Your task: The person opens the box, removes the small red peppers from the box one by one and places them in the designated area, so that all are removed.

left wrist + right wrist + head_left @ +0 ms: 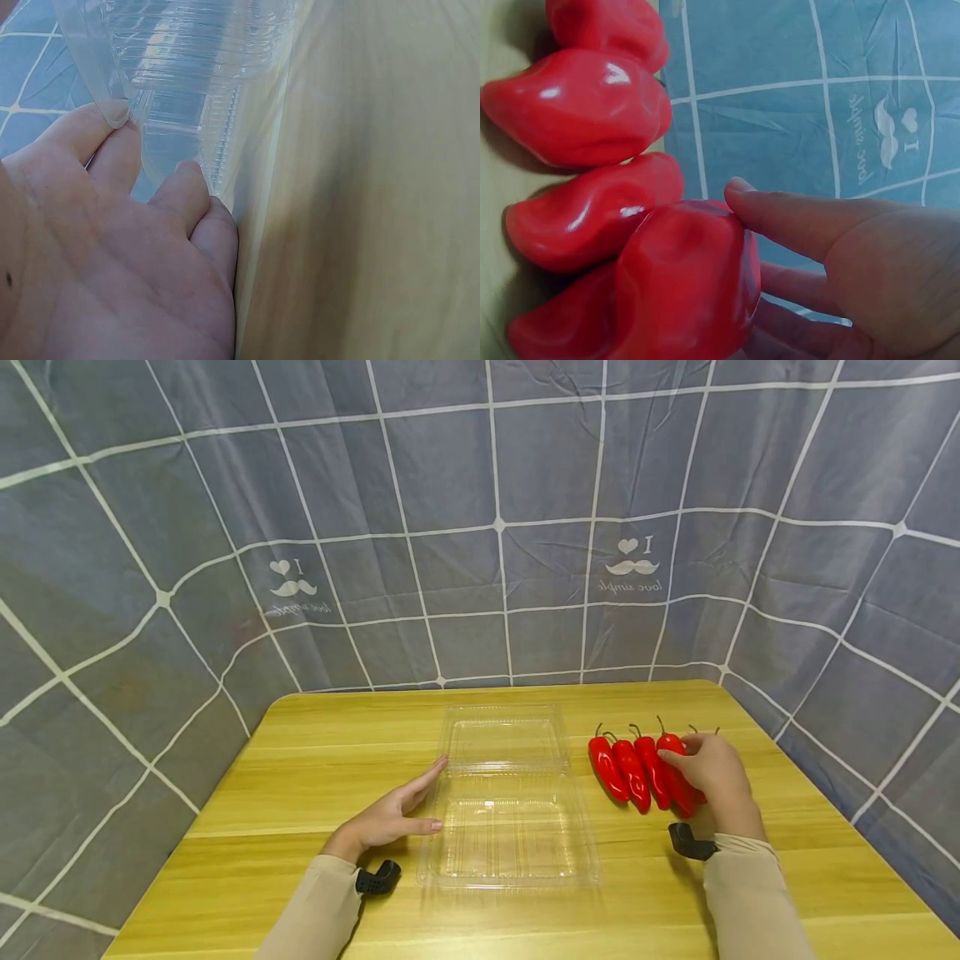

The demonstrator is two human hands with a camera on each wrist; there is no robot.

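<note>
A clear plastic hinged container (510, 835) lies with its lid folded open on the wooden table. My left hand (393, 814) rests at its left side, fingers and thumb extended. In the left wrist view, the left fingertips (191, 180) are right at the container's edge. On the right, my right hand (712, 768) pinches a red chili pepper (686, 285) between thumb and fingers. That pepper overlaps its neighbours in the right wrist view. Other red peppers (606, 770) lie in a row to its left, stems pointing away; at least one more is partly hidden by the right hand.
The wooden table (315, 768) ends at a back edge just beyond the container lid. Behind and along both sides hangs a grey curtain (450, 568) with white grid lines. A black wrist mount (692, 843) sits by each sleeve.
</note>
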